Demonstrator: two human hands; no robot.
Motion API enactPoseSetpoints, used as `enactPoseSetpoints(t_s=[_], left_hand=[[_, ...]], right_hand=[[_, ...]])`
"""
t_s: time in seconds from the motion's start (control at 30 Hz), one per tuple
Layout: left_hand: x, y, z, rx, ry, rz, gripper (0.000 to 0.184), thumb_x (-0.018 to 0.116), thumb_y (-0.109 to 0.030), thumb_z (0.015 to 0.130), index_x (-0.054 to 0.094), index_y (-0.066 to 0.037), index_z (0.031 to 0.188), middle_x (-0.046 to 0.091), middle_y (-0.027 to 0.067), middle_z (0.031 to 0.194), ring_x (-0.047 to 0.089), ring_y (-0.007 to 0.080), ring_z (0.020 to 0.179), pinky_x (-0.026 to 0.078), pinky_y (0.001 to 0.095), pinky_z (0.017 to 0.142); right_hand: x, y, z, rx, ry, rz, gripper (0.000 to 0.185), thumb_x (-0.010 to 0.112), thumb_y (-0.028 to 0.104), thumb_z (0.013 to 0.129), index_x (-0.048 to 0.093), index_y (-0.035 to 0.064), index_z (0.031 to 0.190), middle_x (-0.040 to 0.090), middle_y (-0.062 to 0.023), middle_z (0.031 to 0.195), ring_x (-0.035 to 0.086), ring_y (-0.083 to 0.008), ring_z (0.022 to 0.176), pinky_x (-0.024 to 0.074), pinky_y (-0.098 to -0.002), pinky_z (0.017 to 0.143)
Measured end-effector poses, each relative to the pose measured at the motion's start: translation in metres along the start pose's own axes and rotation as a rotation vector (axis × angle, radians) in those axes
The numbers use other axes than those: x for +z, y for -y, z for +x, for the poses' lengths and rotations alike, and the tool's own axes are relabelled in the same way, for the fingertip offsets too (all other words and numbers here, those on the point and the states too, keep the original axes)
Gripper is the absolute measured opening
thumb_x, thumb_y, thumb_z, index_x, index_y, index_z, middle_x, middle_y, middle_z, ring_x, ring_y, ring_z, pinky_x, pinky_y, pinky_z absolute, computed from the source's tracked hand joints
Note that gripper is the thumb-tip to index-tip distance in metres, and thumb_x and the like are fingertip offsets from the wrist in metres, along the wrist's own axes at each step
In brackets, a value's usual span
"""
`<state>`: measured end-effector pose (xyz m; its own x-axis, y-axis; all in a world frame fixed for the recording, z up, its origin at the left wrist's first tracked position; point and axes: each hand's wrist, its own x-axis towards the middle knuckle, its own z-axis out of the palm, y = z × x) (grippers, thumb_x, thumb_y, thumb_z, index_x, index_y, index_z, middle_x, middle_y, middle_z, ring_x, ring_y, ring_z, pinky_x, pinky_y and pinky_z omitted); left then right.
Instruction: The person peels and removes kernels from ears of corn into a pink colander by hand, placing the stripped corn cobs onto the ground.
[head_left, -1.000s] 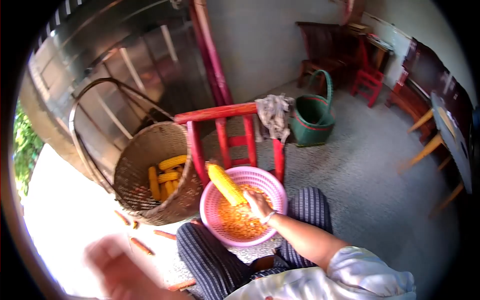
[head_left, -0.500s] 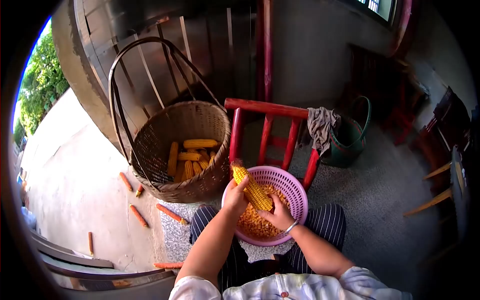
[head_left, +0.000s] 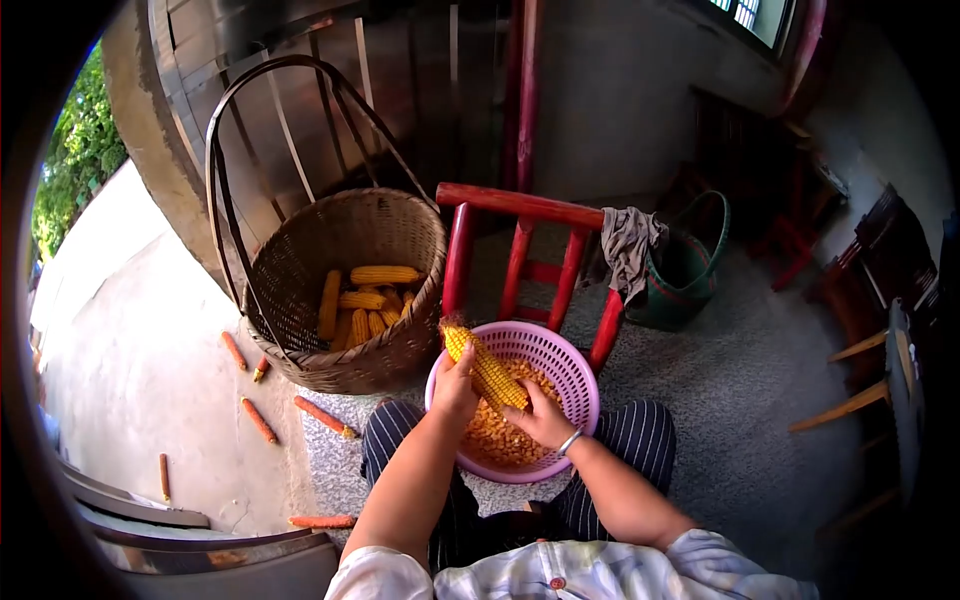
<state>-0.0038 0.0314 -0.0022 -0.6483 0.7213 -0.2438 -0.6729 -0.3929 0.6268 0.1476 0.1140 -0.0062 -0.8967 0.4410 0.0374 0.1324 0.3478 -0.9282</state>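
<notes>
A yellow corn cob (head_left: 487,374), its kernels still in rows, slants across a pink perforated plastic basket (head_left: 577,385). My left hand (head_left: 455,388) is closed around the cob's side near its upper end, where brown silk sticks out. At the lower end my right hand (head_left: 540,418), with a silver bangle at the wrist, grips the cob with thumb and fingers. Loose corn kernels (head_left: 505,443) cover the bottom of the basket beneath both hands. The basket sits between my knees in striped trousers.
A tall wicker basket (head_left: 290,235) with whole corn cobs (head_left: 360,312) stands at front left. Bare reddish cobs (head_left: 259,421) lie on the floor. A red wooden chair (head_left: 520,205) with a grey cloth (head_left: 632,250) stands ahead, beside a green basket (head_left: 680,285).
The whole view has shifted slightly, so things appear a little further left and up. Both hands keep their hold on the cob, with little visible movement relative to the pink basket.
</notes>
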Motion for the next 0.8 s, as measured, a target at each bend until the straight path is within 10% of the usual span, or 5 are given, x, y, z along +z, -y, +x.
enactPoseSetpoints(t_s=[0.8], left_hand=[[0.010,-0.012,-0.003,0.085,-0.139,-0.053,0.020,0.061,-0.014,0.083,0.050,-0.006,0.097,0.056,0.0051,0.087,0.056,0.0197,0.080,0.049,0.0361,0.073]], right_hand=[[-0.004,0.004,0.006,-0.135,0.050,0.000,0.052,0.056,0.034,0.086,0.047,-0.0083,0.113,0.061,-0.0232,0.084,0.062,-0.0286,0.079,0.0462,-0.0345,0.067]])
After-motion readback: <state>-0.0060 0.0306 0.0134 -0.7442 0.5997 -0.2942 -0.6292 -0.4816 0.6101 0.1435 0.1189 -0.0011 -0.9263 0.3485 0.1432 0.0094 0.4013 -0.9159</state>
